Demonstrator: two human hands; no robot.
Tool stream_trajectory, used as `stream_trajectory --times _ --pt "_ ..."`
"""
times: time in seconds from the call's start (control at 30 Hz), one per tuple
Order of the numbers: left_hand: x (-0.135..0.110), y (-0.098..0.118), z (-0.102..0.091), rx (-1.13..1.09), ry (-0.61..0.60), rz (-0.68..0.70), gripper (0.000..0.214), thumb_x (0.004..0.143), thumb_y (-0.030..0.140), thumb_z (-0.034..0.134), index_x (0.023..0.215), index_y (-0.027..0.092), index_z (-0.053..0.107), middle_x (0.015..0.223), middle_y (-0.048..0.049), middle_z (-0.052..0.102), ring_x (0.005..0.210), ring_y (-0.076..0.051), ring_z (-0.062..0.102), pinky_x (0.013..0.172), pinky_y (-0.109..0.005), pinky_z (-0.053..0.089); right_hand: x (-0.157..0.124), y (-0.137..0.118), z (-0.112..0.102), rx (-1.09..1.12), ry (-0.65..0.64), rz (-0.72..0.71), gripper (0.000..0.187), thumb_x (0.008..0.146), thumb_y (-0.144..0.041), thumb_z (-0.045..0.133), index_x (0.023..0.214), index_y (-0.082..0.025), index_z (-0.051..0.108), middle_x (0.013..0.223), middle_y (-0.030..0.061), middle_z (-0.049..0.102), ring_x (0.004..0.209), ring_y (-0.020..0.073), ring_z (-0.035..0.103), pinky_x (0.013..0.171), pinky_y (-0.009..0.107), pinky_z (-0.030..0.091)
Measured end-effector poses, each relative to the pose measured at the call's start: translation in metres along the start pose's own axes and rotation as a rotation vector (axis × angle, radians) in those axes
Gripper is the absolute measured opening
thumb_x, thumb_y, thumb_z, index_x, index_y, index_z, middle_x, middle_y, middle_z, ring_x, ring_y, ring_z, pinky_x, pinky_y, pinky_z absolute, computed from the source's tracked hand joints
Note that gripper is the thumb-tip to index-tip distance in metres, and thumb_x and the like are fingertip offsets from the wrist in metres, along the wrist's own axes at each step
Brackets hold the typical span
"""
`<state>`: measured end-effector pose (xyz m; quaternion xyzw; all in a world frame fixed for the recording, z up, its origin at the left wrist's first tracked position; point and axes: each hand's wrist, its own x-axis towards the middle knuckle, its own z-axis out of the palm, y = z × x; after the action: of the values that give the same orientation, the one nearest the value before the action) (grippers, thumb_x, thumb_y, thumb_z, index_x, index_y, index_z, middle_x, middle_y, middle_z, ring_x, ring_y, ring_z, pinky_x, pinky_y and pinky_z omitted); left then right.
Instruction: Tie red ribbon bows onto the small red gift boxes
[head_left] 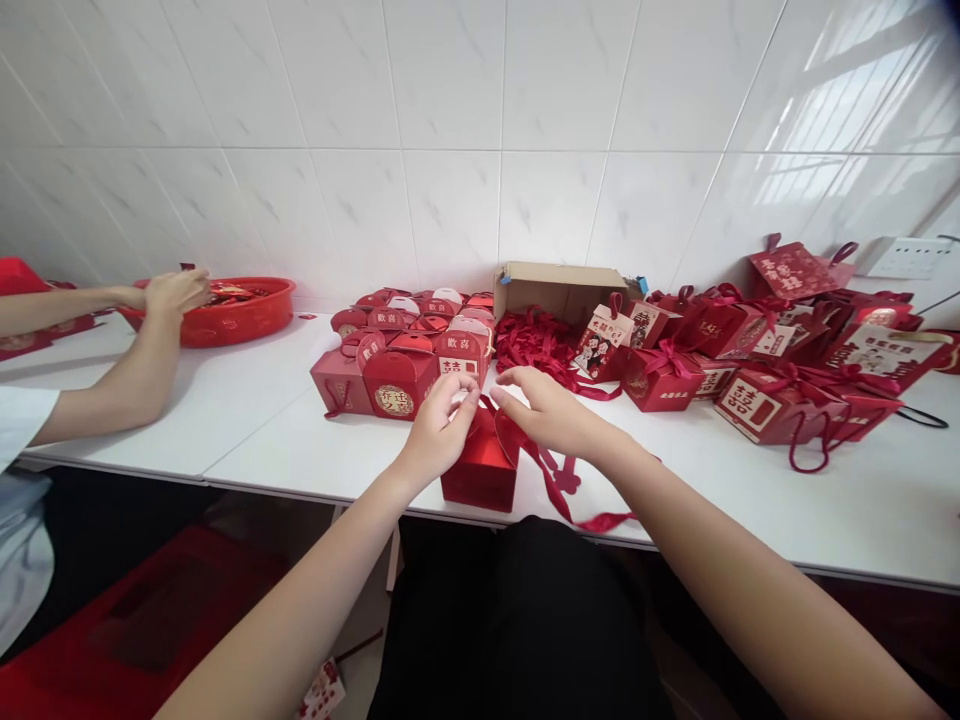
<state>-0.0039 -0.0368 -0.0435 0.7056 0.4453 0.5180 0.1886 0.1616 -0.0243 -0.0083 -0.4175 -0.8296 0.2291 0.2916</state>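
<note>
A small red gift box [478, 480] stands at the table's front edge, right before me. Over its top, my left hand [441, 425] curls with thumb and forefinger pinched together on a dark red ribbon. My right hand [551, 410] faces it from the other side, its bent fingers and thumb also closed on the ribbon. The dark red ribbon [559, 500] trails from the box's right side along the table edge. Exactly where the fingertips grip it is partly hidden. A flat red cut-out piece [568, 475] lies beside the ribbon.
Red gift boxes [401, 385] stand in rows behind my hands. A cardboard carton [559, 285] spills red ribbons [536, 340]. More boxes tied with ribbon [780, 400] are piled right. At left, another person's hand [178, 290] reaches over a red basin [240, 318].
</note>
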Motion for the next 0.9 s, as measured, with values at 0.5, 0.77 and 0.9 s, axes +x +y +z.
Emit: stream_trajectory --times 0.5,0.77,0.9 --pt "-0.041 0.004 -0.023 0.195 0.204 -0.207 0.026 0.076 0.041 0.061 0.089 0.019 0.053 0.096 -0.0048 0.056 0.072 -0.015 0.062 0.059 -0.027 0.054 -0.024 -0.048 -0.045 0.640 0.251 -0.227 0.024 0.089 -0.034 0.046 0.071 -0.020 0.054 0.070 -0.0001 0.057 0.068 0.0124 0.056 0.067 0.026 0.044" --pt "-0.044 -0.002 -0.021 -0.192 0.262 -0.372 0.043 0.074 0.045 0.064 0.106 0.018 0.053 0.102 -0.0072 0.059 0.079 -0.017 0.064 0.063 -0.030 0.058 0.004 -0.018 0.028 0.093 0.084 -0.081 0.027 0.087 -0.023 0.043 0.062 -0.018 0.050 0.096 0.0075 0.059 0.099 0.0201 0.052 0.089 0.035 0.038" --pt "-0.047 -0.003 -0.018 -0.205 0.238 -0.358 0.047 0.075 0.046 0.062 0.111 0.016 0.054 0.106 -0.0099 0.060 0.084 -0.020 0.065 0.065 -0.032 0.059 0.011 -0.015 0.038 -0.006 0.005 -0.032 0.028 0.087 -0.022 0.041 0.061 -0.017 0.049 0.099 0.0088 0.059 0.097 0.0193 0.054 0.086 0.032 0.039"
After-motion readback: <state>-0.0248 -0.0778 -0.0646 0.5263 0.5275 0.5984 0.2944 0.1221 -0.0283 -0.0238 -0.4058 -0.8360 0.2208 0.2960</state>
